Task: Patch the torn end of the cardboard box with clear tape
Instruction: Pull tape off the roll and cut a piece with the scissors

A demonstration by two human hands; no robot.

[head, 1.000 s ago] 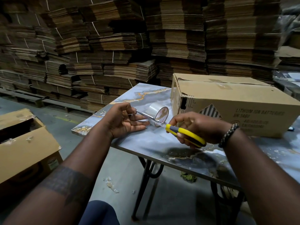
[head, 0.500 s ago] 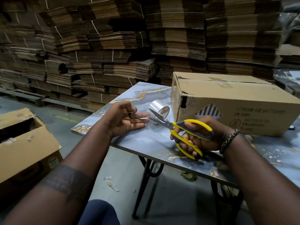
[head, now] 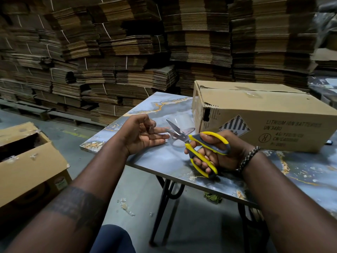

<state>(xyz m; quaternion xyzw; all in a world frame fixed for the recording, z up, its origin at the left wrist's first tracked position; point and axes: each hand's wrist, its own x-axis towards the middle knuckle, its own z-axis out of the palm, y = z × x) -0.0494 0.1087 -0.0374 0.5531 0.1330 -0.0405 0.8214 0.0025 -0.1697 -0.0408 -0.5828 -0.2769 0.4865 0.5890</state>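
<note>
A brown cardboard box (head: 255,114) lies on the marbled table (head: 164,161), its torn left end (head: 207,114) showing a dark hole. A clear tape roll (head: 190,130) stands just left of that end, mostly hidden behind the scissor blades. My left hand (head: 144,134) rests palm-up on the table, thumb and forefinger pinched on a faint strip of clear tape (head: 160,129). My right hand (head: 217,154) grips yellow-and-grey scissors (head: 198,143), blades apart and pointing left toward the strip.
Tall stacks of flattened cardboard (head: 127,52) fill the background. An open carton (head: 29,161) sits on the floor at the left. Bits of tape and debris (head: 125,207) litter the concrete floor beneath the table.
The scissors went from shut across the tape to wide open. My right hand turned and drew back toward the right. My left hand stayed put, still pinching the strip.
</note>
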